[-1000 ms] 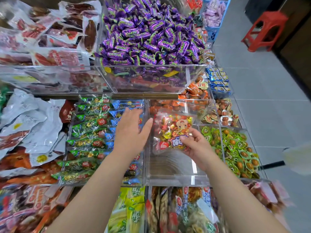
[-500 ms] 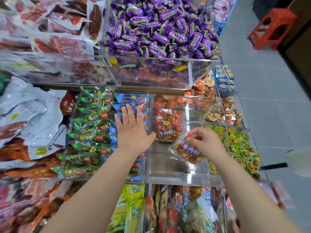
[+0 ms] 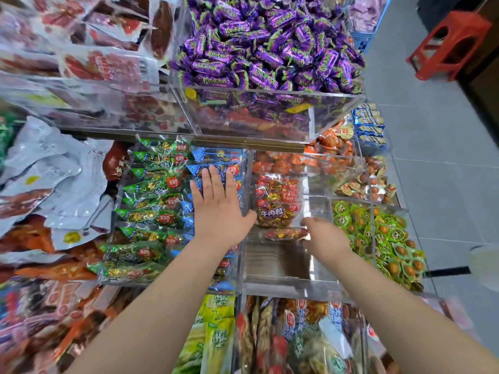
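One snack packet [image 3: 280, 234] now lowered into bin [image 3: 283, 278], pinched by right hand [image 3: 326, 241], left hand [image 3: 220, 214] spread on blue packets [image 3: 216, 157], 牛肉粒 bag [image 3: 275, 211] behind, Kookath candies [image 3: 270, 49]

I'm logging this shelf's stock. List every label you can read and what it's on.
"牛肉粒": on the snack bag in the clear bin.
"Kookath", roughly: on the purple candies.
The packet by the right hand: print unreadable.
Red round labels on the green packets: too blurred.
The white pouches: too blurred.
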Available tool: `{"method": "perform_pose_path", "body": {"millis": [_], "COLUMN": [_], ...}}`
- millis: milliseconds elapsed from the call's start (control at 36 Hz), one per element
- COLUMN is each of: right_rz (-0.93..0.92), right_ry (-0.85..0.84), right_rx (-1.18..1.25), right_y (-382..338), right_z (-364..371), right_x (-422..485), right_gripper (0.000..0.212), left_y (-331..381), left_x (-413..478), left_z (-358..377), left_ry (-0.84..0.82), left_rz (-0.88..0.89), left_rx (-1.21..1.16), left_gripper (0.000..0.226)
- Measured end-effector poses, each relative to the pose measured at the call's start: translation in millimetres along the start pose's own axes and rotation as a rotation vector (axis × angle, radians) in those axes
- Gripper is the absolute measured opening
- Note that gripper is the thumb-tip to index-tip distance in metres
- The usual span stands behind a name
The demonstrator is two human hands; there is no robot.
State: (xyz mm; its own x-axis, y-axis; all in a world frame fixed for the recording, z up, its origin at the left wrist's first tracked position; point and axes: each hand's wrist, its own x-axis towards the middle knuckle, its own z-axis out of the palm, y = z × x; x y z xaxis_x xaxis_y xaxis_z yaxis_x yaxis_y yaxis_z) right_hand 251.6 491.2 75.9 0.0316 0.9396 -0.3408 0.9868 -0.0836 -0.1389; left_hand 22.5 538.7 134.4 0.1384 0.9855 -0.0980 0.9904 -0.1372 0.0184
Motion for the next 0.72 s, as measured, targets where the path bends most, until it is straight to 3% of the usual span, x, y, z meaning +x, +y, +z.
{"method": "perform_pose_path", "body": {"millis": [139,278,417,528,556,667,722], "right_rz": [0.162,0.218,0.323,0.36,0.359,0.286,0.274], "right_ry": [0.034,0.022,0.05,0.056,0.055,0.094,0.152], "right_rx": [0.465,0.714,0.896,1.075,1.096,1.001,0.975], "right_y": [11.0,-12.8,-25.3,-25.5,-24.9,-26.4,-30.7], "right_z": [2.7,15.0,35.9,50.4,52.4,54.1,54.5], "right_x": [8.0,17.7,27.6,36.0,38.8,49.0,50.1], "right_gripper": [0.025,0.029,0.055,0.106,0.11,0.087,0.088], "left_y": [0.9,0.4,-0.6,-1.1,-1.1,-1.2,-0.9], "left_x": [0.2,0.0,-0.7,-0.1,0.0,-0.6,-0.7], "left_z": [1.3,1.2,1.8,2.7,2.7,2.4,1.9], "left_ry": [0.007,0.006,0.018,0.014,0.013,0.013,0.011], "left_rz": [-0.004,-0.001,0.003,0.002,0.002,-0.001,-0.002], "left_rx": [0.003,-0.007,0.0,0.003,-0.001,-0.013,-0.012], "left_gripper": [0.098,0.098,0.097,0.099,0.099,0.098,0.098]}}
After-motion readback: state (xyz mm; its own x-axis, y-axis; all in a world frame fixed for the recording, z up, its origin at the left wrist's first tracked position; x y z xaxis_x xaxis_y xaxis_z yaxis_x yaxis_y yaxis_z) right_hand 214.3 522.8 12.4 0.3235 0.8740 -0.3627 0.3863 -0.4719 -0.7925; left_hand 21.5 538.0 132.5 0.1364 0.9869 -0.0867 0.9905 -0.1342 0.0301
